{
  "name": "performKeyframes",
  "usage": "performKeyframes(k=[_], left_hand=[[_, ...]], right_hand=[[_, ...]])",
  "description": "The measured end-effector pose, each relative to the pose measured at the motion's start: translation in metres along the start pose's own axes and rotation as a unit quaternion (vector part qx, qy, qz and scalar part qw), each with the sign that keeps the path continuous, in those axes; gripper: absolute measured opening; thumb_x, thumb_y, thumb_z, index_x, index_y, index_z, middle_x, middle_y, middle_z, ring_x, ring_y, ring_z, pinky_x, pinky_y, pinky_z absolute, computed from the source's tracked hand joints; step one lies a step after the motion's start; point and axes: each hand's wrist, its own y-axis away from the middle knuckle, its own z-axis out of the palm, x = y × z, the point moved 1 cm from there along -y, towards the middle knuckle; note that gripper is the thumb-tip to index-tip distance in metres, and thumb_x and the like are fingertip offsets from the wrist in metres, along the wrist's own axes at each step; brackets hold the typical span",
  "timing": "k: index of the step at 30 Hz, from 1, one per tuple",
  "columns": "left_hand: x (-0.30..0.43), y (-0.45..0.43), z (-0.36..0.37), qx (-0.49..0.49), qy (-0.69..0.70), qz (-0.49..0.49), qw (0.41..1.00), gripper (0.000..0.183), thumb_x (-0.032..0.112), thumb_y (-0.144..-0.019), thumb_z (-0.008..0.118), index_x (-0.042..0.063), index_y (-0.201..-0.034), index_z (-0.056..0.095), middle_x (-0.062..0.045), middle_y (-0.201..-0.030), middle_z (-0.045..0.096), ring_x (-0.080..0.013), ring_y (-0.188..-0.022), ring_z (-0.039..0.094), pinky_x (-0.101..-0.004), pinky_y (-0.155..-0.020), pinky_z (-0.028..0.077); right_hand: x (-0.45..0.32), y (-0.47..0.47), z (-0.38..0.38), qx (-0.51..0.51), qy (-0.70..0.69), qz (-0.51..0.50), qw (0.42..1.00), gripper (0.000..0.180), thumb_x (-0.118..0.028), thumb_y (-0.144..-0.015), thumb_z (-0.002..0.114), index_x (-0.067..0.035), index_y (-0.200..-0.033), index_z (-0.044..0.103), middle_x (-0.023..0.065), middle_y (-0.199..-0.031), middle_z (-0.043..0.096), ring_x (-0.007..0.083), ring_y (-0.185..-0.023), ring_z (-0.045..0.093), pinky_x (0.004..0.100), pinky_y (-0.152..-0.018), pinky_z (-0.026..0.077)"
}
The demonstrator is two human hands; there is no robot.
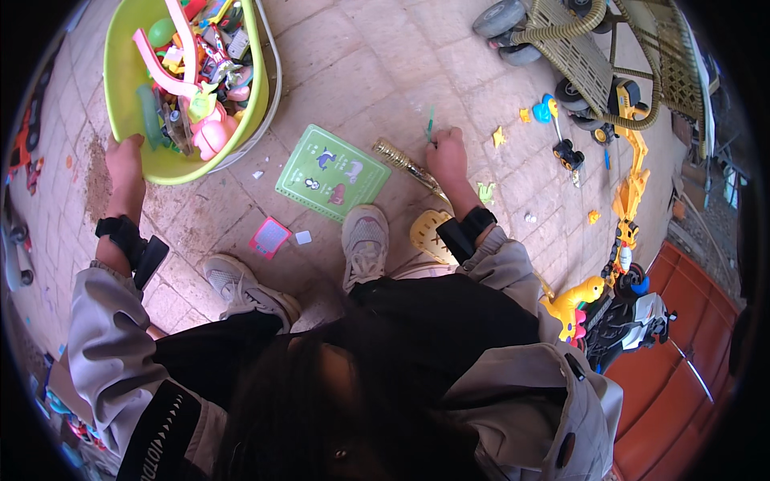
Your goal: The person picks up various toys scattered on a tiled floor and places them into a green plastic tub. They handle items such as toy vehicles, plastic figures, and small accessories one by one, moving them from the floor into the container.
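My left hand (125, 161) grips the near rim of a yellow-green plastic tub (162, 174), which is heaped with small toys, among them pink curved track pieces (187, 54) and a green balloon-like ball (161, 32). On the right, my right hand (448, 155) is low over the brick floor, its fingers closed at a thin green stick-like piece (430, 123). Beside that hand lies a gold patterned tube (404, 161). Between both hands rests a green illustrated card (332, 173), with a pink toy tablet (271, 237) and a white square (303, 238) nearer my shoes.
A wheeled woven cart (571, 54) stands at upper right. Below it are a yellow toy excavator (631, 186), a blue duck toy (542, 110), yellow stars (498, 137) and a green frog (486, 192). A yellow slipper (432, 235), toy motorcycle (637, 327) and red panel (680, 361) are at right.
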Motion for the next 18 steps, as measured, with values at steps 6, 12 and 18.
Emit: performKeyframes(k=[6, 12, 18], left_hand=[[-0.001, -0.001, 0.001, -0.005, 0.015, -0.005, 1.000, 0.042, 0.009, -0.074, 0.056, -0.004, -0.113, 0.055, -0.013, -0.095, 0.062, -0.0208, -0.082, 0.059, -0.0326, -0.075, 0.046], [-0.001, -0.001, 0.000, 0.016, -0.036, 0.014, 0.999, 0.043, 0.013, -0.072, 0.058, -0.003, -0.112, 0.059, -0.015, -0.096, 0.064, -0.0210, -0.085, 0.061, -0.0329, -0.076, 0.047], [-0.006, -0.006, 0.001, 0.017, -0.051, 0.012, 0.998, 0.043, 0.015, -0.072, 0.058, 0.001, -0.113, 0.060, -0.017, -0.098, 0.065, -0.0239, -0.089, 0.062, -0.0339, -0.079, 0.047]], right_hand=[[-0.003, 0.000, 0.007, -0.021, 0.103, -0.013, 0.994, 0.015, -0.010, -0.074, 0.055, 0.002, -0.081, 0.060, 0.0181, -0.100, 0.049, 0.0362, -0.095, 0.053, 0.0439, -0.075, 0.050], [-0.019, -0.008, -0.001, -0.011, 0.166, 0.006, 0.986, 0.012, -0.009, -0.075, 0.056, 0.001, -0.078, 0.062, 0.0137, -0.094, 0.057, 0.0290, -0.086, 0.058, 0.0379, -0.063, 0.051], [-0.103, -0.031, -0.093, -0.183, -0.526, 0.139, 0.819, 0.012, -0.011, -0.082, 0.063, 0.000, -0.086, 0.064, 0.0044, -0.075, 0.059, 0.0093, -0.067, 0.056, 0.0225, -0.051, 0.041]])
